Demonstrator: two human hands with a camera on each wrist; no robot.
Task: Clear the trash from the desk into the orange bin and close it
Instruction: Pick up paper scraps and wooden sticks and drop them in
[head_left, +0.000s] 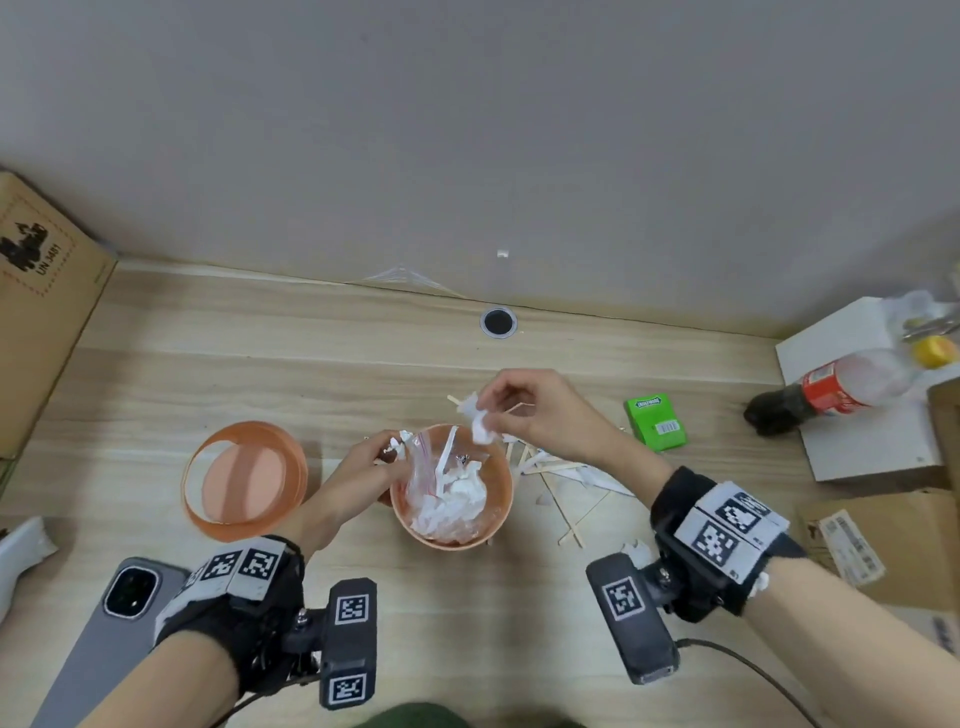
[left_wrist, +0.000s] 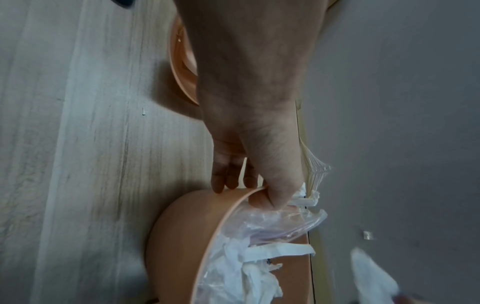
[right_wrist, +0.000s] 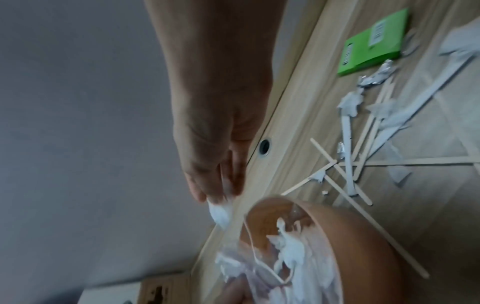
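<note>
While the wooden tabletop (head_left: 260, 332) carries everything, a cardboard box (head_left: 36, 312) stands at its far left edge and a phone (head_left: 104, 639) lies face down at the near left. Near the middle sits the orange bin (head_left: 498, 499), uncovered and partly filled with torn white paper and a clear plastic bag. Its lid (head_left: 244, 480) lies on the tabletop just to the left of it, apart from the bin. A soda bottle (head_left: 836, 389) lies on its side on a white board at the right. The left hand (head_left: 358, 467) grips the bin's left rim, thumb inside and fingers outside. The right hand (head_left: 540, 415) pinches a crumpled paper scrap (head_left: 480, 418) over the bin's far rim. A green packet (head_left: 655, 422) lies right of the bin; wooden sticks (head_left: 566, 514) and paper bits lie scattered between them.
</note>
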